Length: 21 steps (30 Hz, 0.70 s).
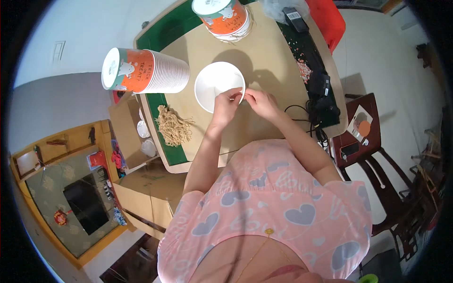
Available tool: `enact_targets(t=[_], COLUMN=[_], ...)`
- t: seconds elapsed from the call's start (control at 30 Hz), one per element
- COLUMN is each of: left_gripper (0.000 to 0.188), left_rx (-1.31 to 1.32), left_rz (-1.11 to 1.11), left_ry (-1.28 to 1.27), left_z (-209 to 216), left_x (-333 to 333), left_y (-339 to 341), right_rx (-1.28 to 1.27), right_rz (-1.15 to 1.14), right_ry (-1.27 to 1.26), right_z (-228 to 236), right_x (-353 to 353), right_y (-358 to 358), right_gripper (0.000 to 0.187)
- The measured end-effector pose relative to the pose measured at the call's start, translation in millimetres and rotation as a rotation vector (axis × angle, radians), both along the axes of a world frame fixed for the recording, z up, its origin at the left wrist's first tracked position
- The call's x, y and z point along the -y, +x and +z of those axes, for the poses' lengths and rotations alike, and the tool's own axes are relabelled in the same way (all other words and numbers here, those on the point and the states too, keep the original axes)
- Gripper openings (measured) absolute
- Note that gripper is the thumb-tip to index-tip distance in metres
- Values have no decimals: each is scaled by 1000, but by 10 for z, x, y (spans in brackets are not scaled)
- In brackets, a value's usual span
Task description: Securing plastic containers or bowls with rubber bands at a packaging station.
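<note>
A white paper bucket stands in front of me, its inside facing up. My left hand is closed in a pinch on its near right rim, fingertips over the edge. Right beside it, my right hand is also pinched at the outside of the rim; anything between its fingers is too small to make out. A bundle of tan twine lies on the table's left side. Farther left rises a tall stack of nested paper buckets with an orange and green print. Another stack stands at the far side, with strands of twine around its lower part.
Cardboard covers the middle of the green-edged table. On its right side lie black adapters with cables, a black device and a clear plastic bag. Open cardboard boxes stand at the left, and a dark wooden chair at the right.
</note>
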<state>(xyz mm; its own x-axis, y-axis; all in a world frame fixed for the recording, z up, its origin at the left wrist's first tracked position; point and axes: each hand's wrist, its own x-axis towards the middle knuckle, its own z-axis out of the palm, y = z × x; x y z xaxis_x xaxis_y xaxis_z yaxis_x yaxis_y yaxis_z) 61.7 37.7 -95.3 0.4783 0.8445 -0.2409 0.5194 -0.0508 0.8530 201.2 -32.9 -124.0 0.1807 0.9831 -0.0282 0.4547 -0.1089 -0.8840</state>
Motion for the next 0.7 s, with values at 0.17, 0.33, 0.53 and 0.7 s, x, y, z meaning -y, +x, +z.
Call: enact_targets(t=[0.17,0.33,0.53,0.7], left_gripper=[13,9,11,11], left_rx=[-137,-108,206,450], left_rz=[-110,27,187,276], left_ry=[256,291,-141,-455], left_z=[110,39,-11,-4], left_x=[53,23,-43,-52], left_y=[72,-70,-200,-180], right_rx=[89,-52,-558,-414], right_rz=[55,79,116,102], right_ry=[-21,-197,-128,-125], right_z=[40,118,328,614], right_x=[12,67,157,-26], right_y=[70,114,-67,-223], right_gripper=[17,24,27,39])
